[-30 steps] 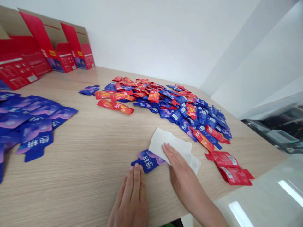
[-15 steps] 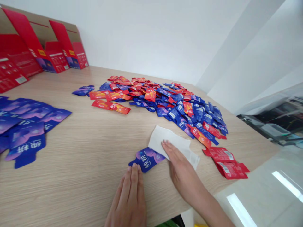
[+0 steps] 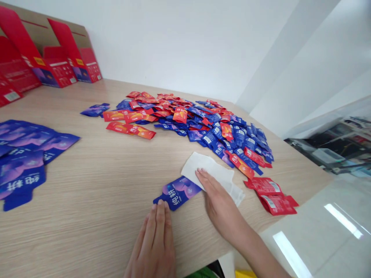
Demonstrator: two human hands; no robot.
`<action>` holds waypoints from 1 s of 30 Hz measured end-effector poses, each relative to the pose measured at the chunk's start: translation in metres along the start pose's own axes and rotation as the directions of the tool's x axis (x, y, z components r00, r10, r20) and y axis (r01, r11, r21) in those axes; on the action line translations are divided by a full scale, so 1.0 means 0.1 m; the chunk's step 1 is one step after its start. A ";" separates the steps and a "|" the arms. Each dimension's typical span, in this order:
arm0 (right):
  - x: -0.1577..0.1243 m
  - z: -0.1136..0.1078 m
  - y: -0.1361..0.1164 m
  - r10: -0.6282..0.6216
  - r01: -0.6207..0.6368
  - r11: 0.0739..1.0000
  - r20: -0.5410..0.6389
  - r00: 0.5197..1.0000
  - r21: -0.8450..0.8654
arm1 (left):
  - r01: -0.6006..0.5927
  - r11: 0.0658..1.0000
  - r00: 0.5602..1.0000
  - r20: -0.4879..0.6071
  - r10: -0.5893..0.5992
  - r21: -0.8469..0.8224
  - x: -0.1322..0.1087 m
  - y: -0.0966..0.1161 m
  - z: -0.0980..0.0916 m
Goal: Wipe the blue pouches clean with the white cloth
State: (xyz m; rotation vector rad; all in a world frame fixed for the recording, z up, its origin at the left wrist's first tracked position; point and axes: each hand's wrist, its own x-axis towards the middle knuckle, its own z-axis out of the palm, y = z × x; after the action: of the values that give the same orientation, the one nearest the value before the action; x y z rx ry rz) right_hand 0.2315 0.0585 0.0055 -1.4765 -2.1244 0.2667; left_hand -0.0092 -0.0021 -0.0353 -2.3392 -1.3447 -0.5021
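A blue-and-purple sachet (image 3: 178,193) with a narrow neck lies flat on the wooden table. My left hand (image 3: 156,239) is open and flat, its fingertips resting on the neck end of this sachet. A folded white tissue (image 3: 198,164) covers the sachet's far end. On top of the tissue rests my right hand (image 3: 217,204), fingers stretched out and pressing it down; its thumb is mostly hidden. To the right of the right hand lie red sachets (image 3: 272,196), back side up with barcodes showing.
A large heap of blue and red-orange sachets (image 3: 208,125) spreads across the back of the table (image 3: 116,185). Overlapping blue sachets (image 3: 26,162) lie at the left. Open red cartons (image 3: 60,65) stand along the wall. The table's edge runs along the right, above a tiled floor (image 3: 313,224).
The view has shifted slightly, so most things sit a little further left. Both hands stay on the sachet and tissue, with hardly any change in their placement.
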 end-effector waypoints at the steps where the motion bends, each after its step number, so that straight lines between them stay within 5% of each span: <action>1: -0.01 -0.03 0.00 0.019 -0.019 1.000 -0.028 0.999 0.010 | -0.024 1.000 1.000 -0.001 0.024 0.013 0.00 -0.01 0.00; 4: 0.00 0.00 -0.27 -0.031 0.033 0.997 -0.035 0.999 0.072 | -0.072 0.997 0.997 -0.006 0.072 0.018 -0.02 -0.01 0.01; 8: 0.07 0.17 -0.66 -0.266 0.253 0.963 0.177 0.948 0.094 | -0.001 1.000 1.000 -0.014 0.001 0.020 -0.04 -0.01 0.03; 11: 0.08 0.15 -0.49 -0.222 0.217 0.975 0.198 0.955 0.046 | -0.030 0.998 0.999 -0.028 0.031 0.049 0.00 0.00 0.01; 15: 0.02 -0.05 -0.06 0.004 -0.002 0.999 0.052 0.999 -0.032 | 0.043 0.999 0.999 -0.031 -0.044 -0.014 0.04 0.06 -0.04; 18: 0.02 -0.10 -0.12 0.076 -0.076 0.997 -0.005 0.997 0.009 | 0.078 0.996 0.997 -0.004 -0.078 -0.049 0.03 0.10 -0.04; 24: 0.10 0.13 -0.50 -0.227 0.218 0.974 0.187 0.956 0.067 | 0.058 0.998 0.998 -0.015 -0.059 -0.032 -0.03 0.07 0.01; 30: 0.10 -0.04 -0.06 0.067 -0.068 0.997 -0.030 0.997 -0.038 | 0.073 0.997 0.996 -0.040 -0.074 -0.027 0.04 0.09 -0.02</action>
State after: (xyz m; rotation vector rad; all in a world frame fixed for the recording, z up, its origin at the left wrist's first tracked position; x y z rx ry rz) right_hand 0.2258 0.0643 0.0145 -1.5669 -2.0709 0.2288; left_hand 0.0000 -0.0042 -0.0332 -2.2932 -1.4181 -0.5893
